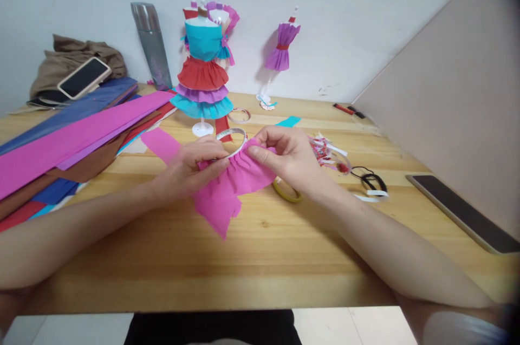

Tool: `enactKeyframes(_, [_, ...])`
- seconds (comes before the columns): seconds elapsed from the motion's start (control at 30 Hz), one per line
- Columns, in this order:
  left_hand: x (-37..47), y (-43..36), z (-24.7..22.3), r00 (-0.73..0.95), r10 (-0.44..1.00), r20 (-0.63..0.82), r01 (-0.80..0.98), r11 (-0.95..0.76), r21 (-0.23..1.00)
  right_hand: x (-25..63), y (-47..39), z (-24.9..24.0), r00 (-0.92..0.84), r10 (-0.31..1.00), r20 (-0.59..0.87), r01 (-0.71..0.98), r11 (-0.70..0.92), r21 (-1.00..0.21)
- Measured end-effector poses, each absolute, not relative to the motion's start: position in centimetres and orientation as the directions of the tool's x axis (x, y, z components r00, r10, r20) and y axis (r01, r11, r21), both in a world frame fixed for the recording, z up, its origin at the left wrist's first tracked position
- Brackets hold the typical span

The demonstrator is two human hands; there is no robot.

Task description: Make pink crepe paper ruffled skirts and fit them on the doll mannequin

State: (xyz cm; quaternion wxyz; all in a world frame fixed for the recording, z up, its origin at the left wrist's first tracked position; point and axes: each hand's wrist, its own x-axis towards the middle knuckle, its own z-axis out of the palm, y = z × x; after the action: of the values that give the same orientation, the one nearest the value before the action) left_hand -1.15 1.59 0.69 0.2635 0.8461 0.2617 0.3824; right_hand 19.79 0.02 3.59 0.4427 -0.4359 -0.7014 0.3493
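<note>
Pink paper gathered into pleats between two hands

The pink paper (239, 177) is held up over the front middle of the tabletop (264, 264), its upper edge bunched into small folds and its lower part flaring toward the person, with one ragged corner hanging lowest. The left hand (195, 165) is closed, thumb against fingers, pinching the paper's edge together with a white ring (231, 131), perhaps a roll of tape. The right hand (286, 154) grips the other end of the gathered edge between thumb and curled fingers.

The step in hand looks to be pleating the paper along that edge. As a judgement, the next fold calls for the left hand to keep its pinch firm while the right tucks in a little more paper, lightly, since such thin sheets may tear.

A yellow ring (281, 192) lies just beside the right hand. Beyond the hands, a dress stand (204, 41) wears a teal top and tiered ruffles; strips of coloured paper (89, 139) are piled to the left.
</note>
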Motion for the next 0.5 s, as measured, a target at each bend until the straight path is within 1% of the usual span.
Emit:
enactKeyframes(0.07, [-1.1,1.6,0.7,0.581,0.631,0.514,0.253,-0.741,0.622,19.8,0.1,3.5,-0.230,0.917,0.326,0.297,0.385,-0.874])
enactKeyframes(0.3, [-1.1,1.5,0.8,0.573,0.615,0.542,0.224,-0.753,0.619,19.9,0.4,2.9,-0.255,0.907,0.336,0.269,0.400,-0.876])
enactKeyframes(0.5, [-1.1,1.8,0.3,0.561,0.588,0.583,0.177,-0.773,0.609,19.7,0.6,2.5,-0.261,0.906,0.334,0.162,0.382,-0.910])
